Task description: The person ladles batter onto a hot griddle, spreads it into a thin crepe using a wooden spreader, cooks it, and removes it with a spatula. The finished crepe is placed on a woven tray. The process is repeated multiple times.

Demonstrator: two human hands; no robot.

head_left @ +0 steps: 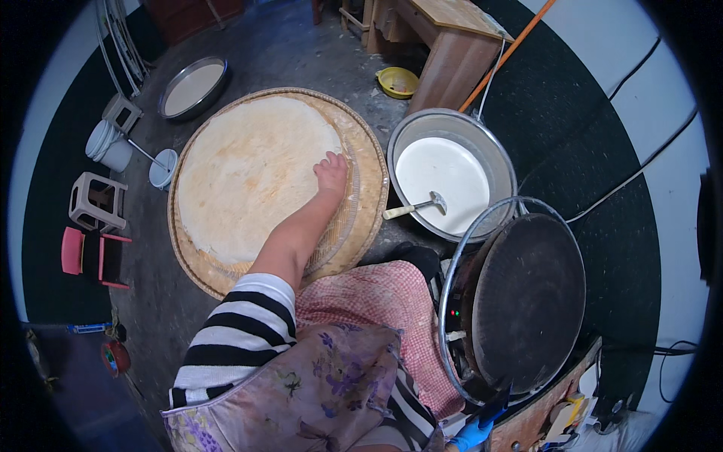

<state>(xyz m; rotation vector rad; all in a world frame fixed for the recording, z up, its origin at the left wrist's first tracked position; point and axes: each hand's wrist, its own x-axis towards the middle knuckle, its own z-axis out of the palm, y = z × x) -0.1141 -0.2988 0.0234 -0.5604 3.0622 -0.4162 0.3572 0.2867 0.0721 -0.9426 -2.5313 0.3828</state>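
My left hand (331, 173), bare, rests at the right edge of a stack of large round thin pancakes (256, 173). Its fingers are a little bent and apart, with nothing seen between them. The pancakes lie on a wide round woven tray (367, 162). At the bottom edge, my right hand (473, 435) wears a blue glove and appears closed round a dark blue flat tool (495, 404), partly cut off and dim. That tool is beside the lower rim of a round black griddle (531, 301), which a metal ring surrounds.
A metal basin (399, 143) of white batter stands behind the griddle, a ladle (410, 209) across its rim. Another pan (167, 98), white buckets (113, 147), a stool (98, 202) and a pink chair (73, 250) stand left. A yellow bowl (398, 81) sits by a wooden desk (444, 68).
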